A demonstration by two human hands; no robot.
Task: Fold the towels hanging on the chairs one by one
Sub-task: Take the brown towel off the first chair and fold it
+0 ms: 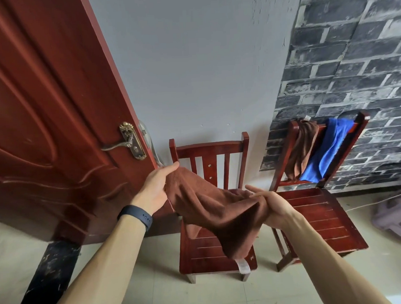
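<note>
We see both bare hands raised over the nearer wooden chair [215, 255], stretching a brown towel [211, 209] between them in the air above its slatted seat. The left hand [156, 189], with a dark band [135, 216] on its wrist, is closed on one upper edge of the towel, thumb on top and fingers tucked under the cloth, up near the left post of the chair back. The right hand [273, 208] pinches the opposite end lower down, over the right edge of the seat, with the cloth bunched between thumb and fingers. Between the two grips the towel sags in loose folds, and its lowest corner hangs down toward the front edge of the seat, where a small white label [242, 266] dangles; we cannot tell whether that corner touches the seat. The back rail of this chair is bare. Just beside it to the right stands a second wooden chair [323, 217], turned at an angle against the brick-patterned wall [353, 74]. Over its top rail hang a second brown towel [302, 146] toward the left post and a blue towel [327, 152] toward the right post, the two touching or overlapping near the lower ends. A red-brown door [42, 113] with a brass handle [127, 143] stands open at the left.
</note>
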